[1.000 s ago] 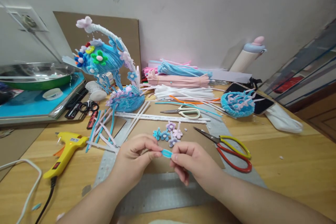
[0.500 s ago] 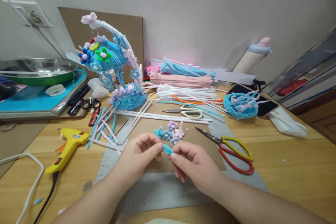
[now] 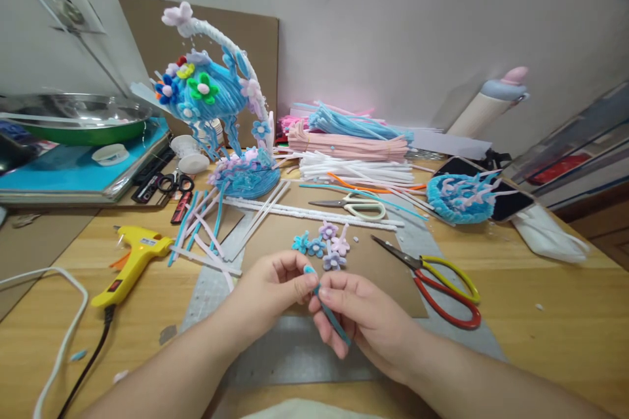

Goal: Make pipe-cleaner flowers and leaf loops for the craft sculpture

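Between the fingertips of both hands is a blue pipe cleaner (image 3: 335, 323). A short bit of it shows above the fingers, and a straight tail slants down over my right fingers. My left hand (image 3: 280, 288) pinches it from the left. My right hand (image 3: 361, 308) pinches it from the right, close against the left. Just beyond the fingers, several small pipe cleaner flowers (image 3: 316, 247) in blue, lilac and pink lie on a brown cardboard sheet (image 3: 393, 281). Large scissors (image 3: 447, 285) with red and yellow handles lie open to the right.
A yellow glue gun (image 3: 130, 265) lies left, its cord running forward. A blue flower-covered pipe cleaner model (image 3: 216, 95) stands at the back left. Pipe cleaner bundles (image 3: 351, 143) lie along the wall. White-handled scissors (image 3: 363, 208) and a blue oval piece (image 3: 459, 200) are farther back.
The blue pipe cleaner was a short looped piece stretched between the hands; now a straight tail hangs down across the right fingers. The hands have come closer together.
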`<move>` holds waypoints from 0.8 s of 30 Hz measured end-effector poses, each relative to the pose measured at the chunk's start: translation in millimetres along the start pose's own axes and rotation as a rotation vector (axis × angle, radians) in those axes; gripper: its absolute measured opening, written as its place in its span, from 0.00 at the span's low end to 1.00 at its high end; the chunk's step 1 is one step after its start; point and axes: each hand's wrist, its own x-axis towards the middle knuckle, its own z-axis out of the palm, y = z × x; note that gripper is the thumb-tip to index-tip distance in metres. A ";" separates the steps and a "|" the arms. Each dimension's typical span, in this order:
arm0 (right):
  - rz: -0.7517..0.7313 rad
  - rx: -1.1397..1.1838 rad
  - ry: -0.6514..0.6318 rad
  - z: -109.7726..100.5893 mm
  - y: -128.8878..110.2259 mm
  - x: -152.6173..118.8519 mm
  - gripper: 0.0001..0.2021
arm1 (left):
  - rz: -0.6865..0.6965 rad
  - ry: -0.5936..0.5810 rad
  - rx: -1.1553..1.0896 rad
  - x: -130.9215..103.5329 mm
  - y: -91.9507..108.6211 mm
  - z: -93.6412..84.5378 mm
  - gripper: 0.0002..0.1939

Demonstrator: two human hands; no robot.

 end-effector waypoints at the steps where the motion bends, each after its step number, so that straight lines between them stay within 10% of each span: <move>1: -0.016 -0.016 0.004 0.2 0.2 0.0 0.12 | -0.005 -0.006 -0.013 -0.3 -0.3 0.3 0.16; 24: -0.103 -0.170 0.133 -4.4 9.9 8.6 0.15 | 0.023 -0.096 -0.239 -1.3 -10.4 9.2 0.10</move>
